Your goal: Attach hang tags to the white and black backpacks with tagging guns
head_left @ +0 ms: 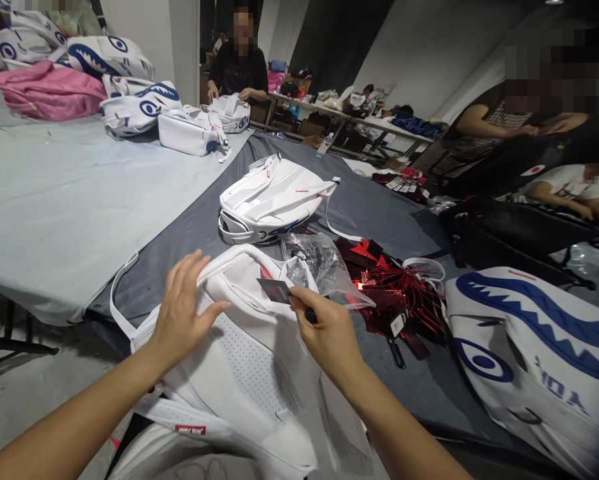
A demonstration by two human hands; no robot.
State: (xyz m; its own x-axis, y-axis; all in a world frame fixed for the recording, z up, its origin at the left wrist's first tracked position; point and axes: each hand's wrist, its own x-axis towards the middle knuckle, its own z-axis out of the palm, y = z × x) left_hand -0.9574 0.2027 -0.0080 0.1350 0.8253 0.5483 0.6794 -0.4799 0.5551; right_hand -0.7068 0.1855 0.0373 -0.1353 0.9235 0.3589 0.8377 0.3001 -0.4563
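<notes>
In the lower middle of the frame the white backpack (244, 373) lies on the dark-covered table (189, 213). The left hand (182, 313) rests open and flat on its upper panel, gripping nothing. The right hand (324, 327) pinches a dark tag (274, 291) between thumb and fingers just above the top of the backpack, along with a short black thing too small to identify. The tag looks not yet fixed to anything. To the right lie a crumpled plastic bag (324, 263) and a heap of red tags (394, 293), so plenty appear unused. Another white backpack (269, 200) lies beyond, at mid-frame.
</notes>
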